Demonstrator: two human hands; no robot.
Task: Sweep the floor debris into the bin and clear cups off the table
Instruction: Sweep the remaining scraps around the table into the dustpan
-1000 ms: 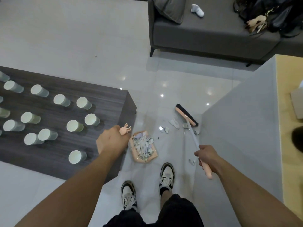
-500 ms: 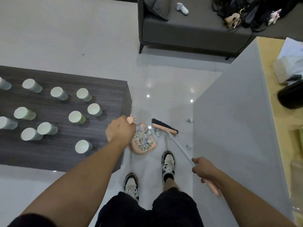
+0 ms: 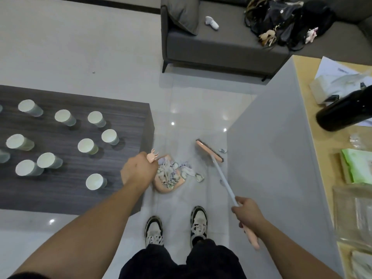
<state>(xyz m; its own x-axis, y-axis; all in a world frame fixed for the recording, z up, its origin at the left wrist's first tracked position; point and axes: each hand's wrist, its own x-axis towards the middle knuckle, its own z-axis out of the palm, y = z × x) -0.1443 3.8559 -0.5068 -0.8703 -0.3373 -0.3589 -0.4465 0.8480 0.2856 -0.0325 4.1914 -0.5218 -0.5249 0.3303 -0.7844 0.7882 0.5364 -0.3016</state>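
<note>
While the left hand curls its fingers round the dustpan's pink handle top, arm stretched forward, the right hand grips the broom shaft, head on the floor beside the grey partition. The dustpan holds paper debris, partly hidden behind the left hand. Cups stand on the dark surface, some cut off at the left.

Pink dustpan and broom head (handle shaft white). Dark wood-grain table. White-lined, pale green cups. Glossy light grey floor. Charcoal sofa. Black-and-white patterned shoes.
</note>
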